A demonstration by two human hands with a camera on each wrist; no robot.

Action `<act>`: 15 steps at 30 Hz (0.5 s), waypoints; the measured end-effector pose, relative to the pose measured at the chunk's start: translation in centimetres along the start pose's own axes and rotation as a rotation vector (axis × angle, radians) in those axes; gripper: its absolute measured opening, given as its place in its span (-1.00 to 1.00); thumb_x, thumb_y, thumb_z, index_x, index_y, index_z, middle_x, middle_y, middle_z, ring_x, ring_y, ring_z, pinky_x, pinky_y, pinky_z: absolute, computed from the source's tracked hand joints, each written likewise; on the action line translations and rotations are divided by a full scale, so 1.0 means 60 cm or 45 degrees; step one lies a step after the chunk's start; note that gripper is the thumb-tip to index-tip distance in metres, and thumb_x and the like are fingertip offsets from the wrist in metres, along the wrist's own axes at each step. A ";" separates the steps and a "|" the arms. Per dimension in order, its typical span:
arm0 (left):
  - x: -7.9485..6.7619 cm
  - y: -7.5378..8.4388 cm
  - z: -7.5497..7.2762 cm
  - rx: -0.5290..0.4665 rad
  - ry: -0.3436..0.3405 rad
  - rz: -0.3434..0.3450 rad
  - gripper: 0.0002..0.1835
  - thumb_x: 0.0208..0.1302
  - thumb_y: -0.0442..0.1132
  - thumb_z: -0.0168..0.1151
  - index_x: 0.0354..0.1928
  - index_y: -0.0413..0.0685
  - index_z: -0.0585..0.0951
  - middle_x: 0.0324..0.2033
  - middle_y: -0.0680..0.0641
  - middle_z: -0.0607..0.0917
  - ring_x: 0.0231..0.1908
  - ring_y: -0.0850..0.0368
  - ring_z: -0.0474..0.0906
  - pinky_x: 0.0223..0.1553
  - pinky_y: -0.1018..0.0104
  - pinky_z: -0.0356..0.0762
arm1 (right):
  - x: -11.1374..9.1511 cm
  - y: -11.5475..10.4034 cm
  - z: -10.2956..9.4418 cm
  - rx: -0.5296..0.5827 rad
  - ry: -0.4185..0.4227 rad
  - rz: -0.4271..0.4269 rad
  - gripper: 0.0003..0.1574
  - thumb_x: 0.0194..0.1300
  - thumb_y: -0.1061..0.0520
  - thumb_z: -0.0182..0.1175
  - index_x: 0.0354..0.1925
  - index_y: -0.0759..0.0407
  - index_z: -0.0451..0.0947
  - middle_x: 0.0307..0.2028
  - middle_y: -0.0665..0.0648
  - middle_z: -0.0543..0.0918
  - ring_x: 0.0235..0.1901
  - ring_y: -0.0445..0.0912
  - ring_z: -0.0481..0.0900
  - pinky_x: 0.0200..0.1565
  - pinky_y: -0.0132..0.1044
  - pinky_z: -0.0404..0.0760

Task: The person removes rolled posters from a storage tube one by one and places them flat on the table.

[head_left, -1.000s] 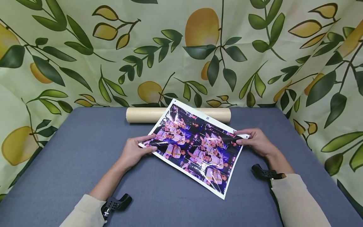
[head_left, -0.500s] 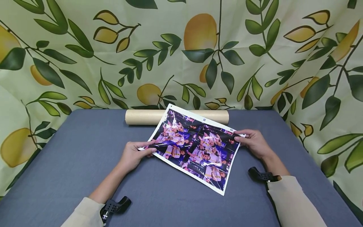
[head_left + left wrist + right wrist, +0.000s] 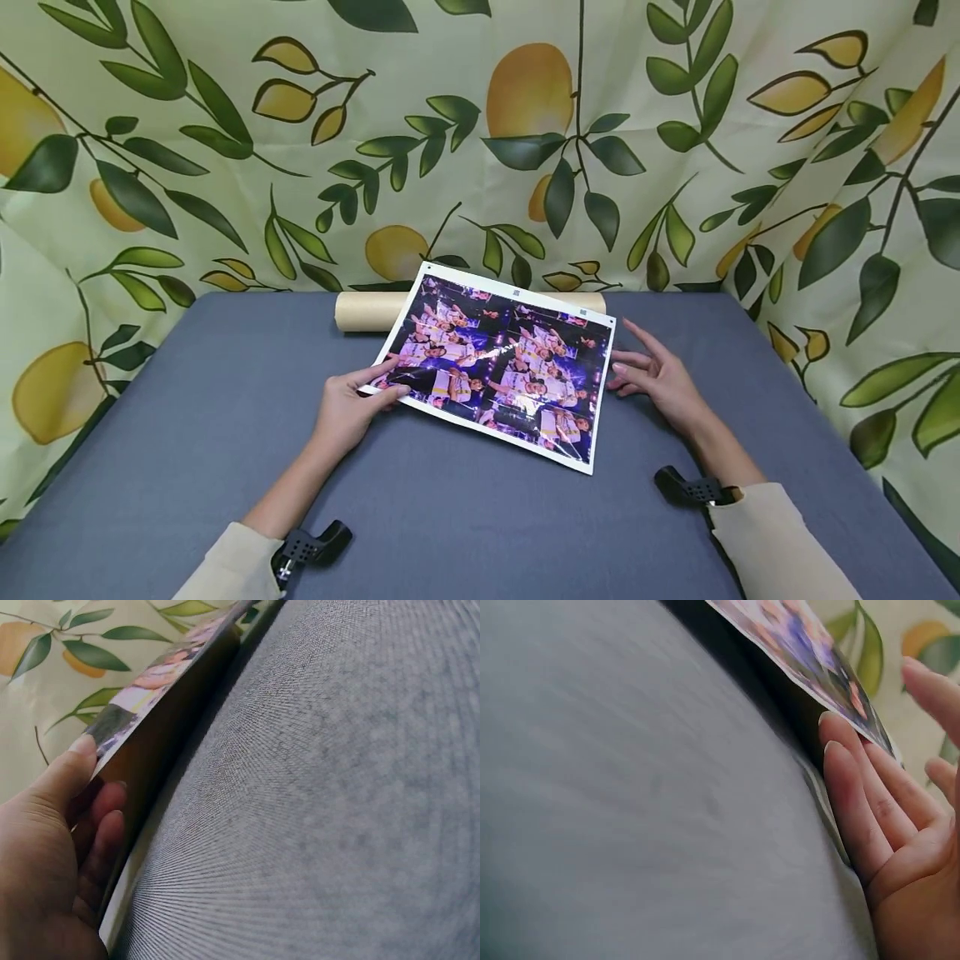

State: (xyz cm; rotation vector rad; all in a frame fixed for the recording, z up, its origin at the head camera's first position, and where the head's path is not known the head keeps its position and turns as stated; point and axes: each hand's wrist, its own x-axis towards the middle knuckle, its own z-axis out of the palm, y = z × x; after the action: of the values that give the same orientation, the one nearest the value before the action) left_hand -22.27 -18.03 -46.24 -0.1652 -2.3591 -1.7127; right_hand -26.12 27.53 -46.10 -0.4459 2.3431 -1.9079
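Note:
A glossy photo sheet [image 3: 495, 367] with a white border and purple pictures of people is held up at a tilt over the table. At its left corner my left hand [image 3: 351, 412] pinches it, thumb on top and fingers beneath; the left wrist view shows the sheet [image 3: 161, 686] edge-on above the cloth. My right hand [image 3: 663, 387] is at the sheet's right edge with its fingers spread. In the right wrist view, fingertips [image 3: 844, 761] reach under the sheet's edge [image 3: 810, 667], while the thumb and index stand apart from it.
A beige roll or tube [image 3: 371, 312] lies along the back of the table [image 3: 187, 433], partly hidden behind the sheet. Grey-blue cloth covers the table. A leaf-and-fruit patterned curtain [image 3: 442, 50] hangs behind and at both sides.
The right hand has loosened its pinch on the sheet's right corner and spread its fingers. The sheet has turned a little and its right side has shifted left. The left hand keeps its grip.

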 end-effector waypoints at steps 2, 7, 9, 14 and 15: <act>-0.002 0.000 0.000 -0.062 0.027 -0.021 -0.53 0.12 -0.33 0.52 0.12 -0.17 0.70 -0.47 -0.24 0.81 -0.58 0.34 0.70 -0.51 0.41 0.66 | -0.015 -0.003 0.012 -0.009 -0.045 -0.013 -0.05 0.52 0.22 0.10 0.63 0.11 -0.20 -0.01 -0.30 0.69 -0.32 -0.17 0.77 -0.30 -0.24 0.76; -0.001 0.000 0.000 -0.150 0.097 -0.118 -0.53 0.17 -0.32 0.50 0.15 -0.19 0.68 -0.59 0.12 0.79 -0.58 0.29 0.72 -0.51 0.37 0.67 | -0.045 -0.011 0.042 0.058 -0.270 -0.050 -0.11 0.51 0.31 0.05 0.62 0.14 -0.12 -0.01 -0.24 0.73 -0.29 -0.14 0.77 -0.39 -0.14 0.75; 0.000 0.001 0.001 -0.157 0.115 -0.130 -0.52 0.16 -0.32 0.50 0.16 -0.19 0.67 -0.58 0.06 0.80 -0.58 0.29 0.72 -0.52 0.38 0.67 | -0.049 -0.015 0.055 0.081 -0.311 -0.040 -0.15 0.48 0.32 0.09 0.59 0.19 -0.01 0.04 -0.23 0.71 -0.25 -0.13 0.78 -0.38 -0.10 0.75; 0.002 0.002 0.002 -0.154 0.079 -0.121 -0.47 0.15 -0.33 0.51 0.20 -0.19 0.64 -0.32 -0.27 0.82 -0.57 0.28 0.73 -0.51 0.36 0.68 | -0.045 -0.020 0.077 0.114 -0.244 -0.005 -0.26 0.42 0.30 0.20 0.47 0.36 0.23 0.05 -0.22 0.73 -0.22 -0.13 0.79 -0.34 -0.13 0.76; 0.002 0.002 0.001 -0.155 0.051 -0.107 -0.46 0.17 -0.33 0.50 0.22 -0.20 0.63 -0.31 -0.29 0.81 -0.57 0.27 0.73 -0.51 0.35 0.68 | -0.045 -0.019 0.079 0.112 -0.225 0.000 -0.28 0.40 0.30 0.22 0.45 0.38 0.26 -0.01 -0.20 0.76 -0.24 -0.15 0.79 -0.34 -0.16 0.76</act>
State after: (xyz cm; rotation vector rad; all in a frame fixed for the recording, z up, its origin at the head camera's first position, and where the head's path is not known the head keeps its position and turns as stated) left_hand -22.38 -17.95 -46.13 -0.0516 -2.2640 -1.8816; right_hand -22.19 23.62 -46.33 -0.5799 2.1403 -1.8788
